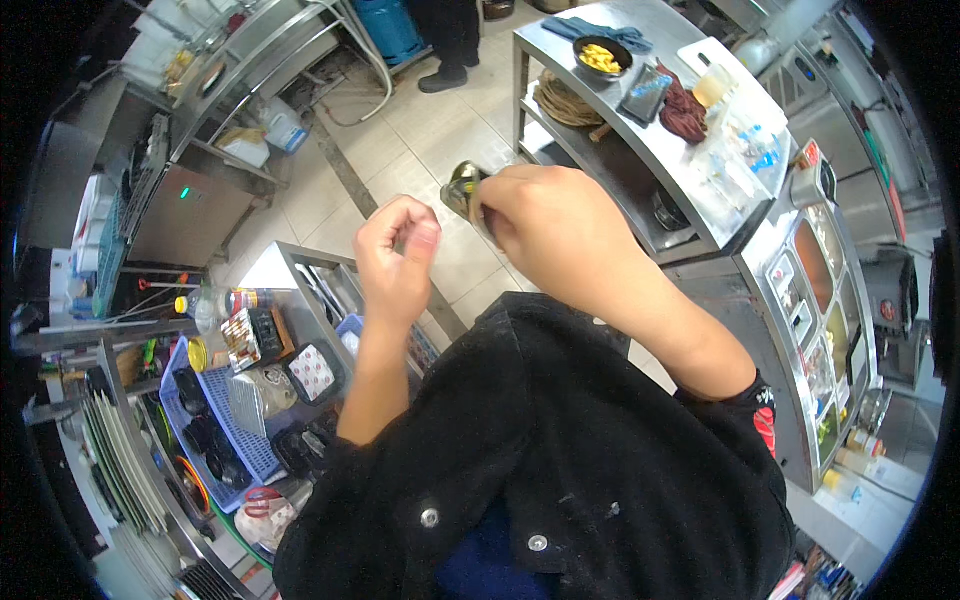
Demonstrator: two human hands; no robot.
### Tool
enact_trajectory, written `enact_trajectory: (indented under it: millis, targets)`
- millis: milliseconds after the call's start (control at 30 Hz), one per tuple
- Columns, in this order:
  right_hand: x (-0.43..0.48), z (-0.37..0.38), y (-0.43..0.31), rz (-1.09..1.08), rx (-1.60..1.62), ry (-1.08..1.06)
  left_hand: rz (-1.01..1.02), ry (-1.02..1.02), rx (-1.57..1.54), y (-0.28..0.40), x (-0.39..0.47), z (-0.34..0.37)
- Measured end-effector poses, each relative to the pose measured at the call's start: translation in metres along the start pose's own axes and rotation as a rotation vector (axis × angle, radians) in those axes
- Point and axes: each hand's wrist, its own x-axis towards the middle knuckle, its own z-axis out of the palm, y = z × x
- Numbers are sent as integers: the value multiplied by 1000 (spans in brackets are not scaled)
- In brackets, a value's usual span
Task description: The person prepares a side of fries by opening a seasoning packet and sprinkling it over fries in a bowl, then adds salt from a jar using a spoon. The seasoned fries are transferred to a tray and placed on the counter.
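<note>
Both my hands are raised in front of my dark jacket, above the tiled floor. The right hand [551, 217] is wrapped around a small shiny dark item [466, 187] with a yellow mark. Its far end sticks out beyond my fingers, and the rest is covered by the hand, so its exact kind is unclear. To its left, apart from the item, is my left hand [399, 255]. Its fingers are curled in and the thumb lies near the fingertips; nothing shows inside it, though the hand is slightly blurred.
Ahead right stands a steel table [536, 49] bearing a black bowl of yellow pieces [602, 58]. A counter with food pans [814, 262] curves along my right. At left are a blue plastic basket [232, 405] and jars. Someone's legs [450, 37] stand ahead.
</note>
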Motion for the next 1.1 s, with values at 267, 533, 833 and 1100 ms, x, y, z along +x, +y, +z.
enact_trajectory:
  millis: [267,533,833,1100]
  targets:
    - [6,9,21,-1,-62,-133,-319,-286,384,37,22,5]
    - [18,-10,32,140,-195,-119,-303,-206,490,50,32,5]
    - [56,1,34,230,-126,-288,-357,-155,203,48,30,-2]
    - [66,-20,10,128,-254,-213,-19,4,56,13,21,-15]
